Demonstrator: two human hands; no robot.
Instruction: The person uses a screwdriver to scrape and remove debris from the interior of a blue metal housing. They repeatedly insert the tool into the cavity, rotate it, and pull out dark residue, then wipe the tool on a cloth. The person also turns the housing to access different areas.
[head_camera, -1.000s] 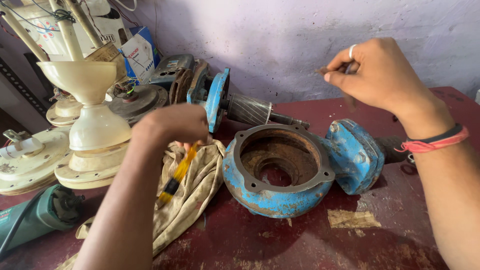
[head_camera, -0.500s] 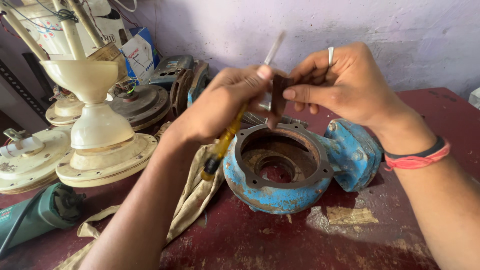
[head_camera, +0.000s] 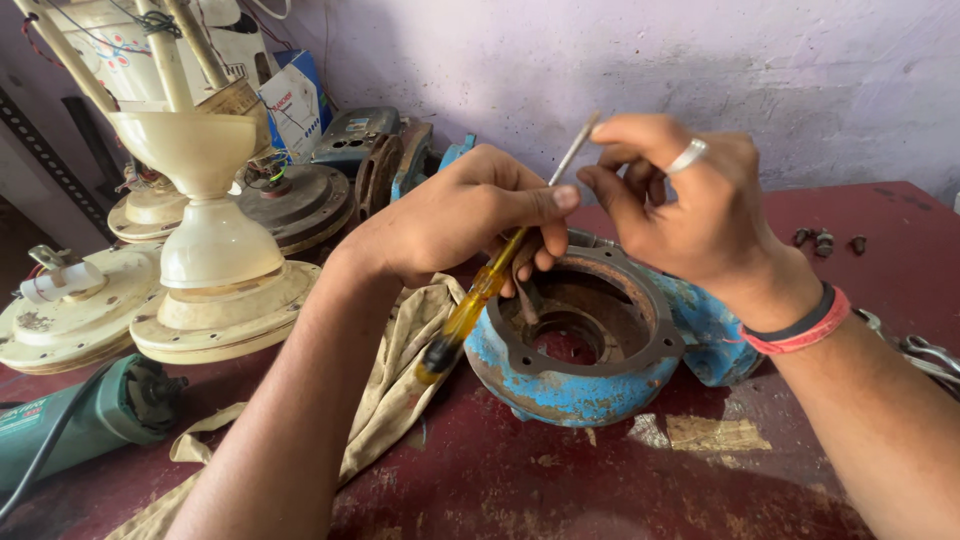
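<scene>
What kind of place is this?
Likely a small repair workshop for fans and motors: a rusty blue pump housing on a worn red bench, dismantled ceiling fans, and an angle grinder.

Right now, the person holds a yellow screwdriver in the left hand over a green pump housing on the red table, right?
Not quite. The pump housing is blue with rust, not green, as the head view shows. The rest holds: the left hand holds the yellow screwdriver over it, on the red table.
</scene>
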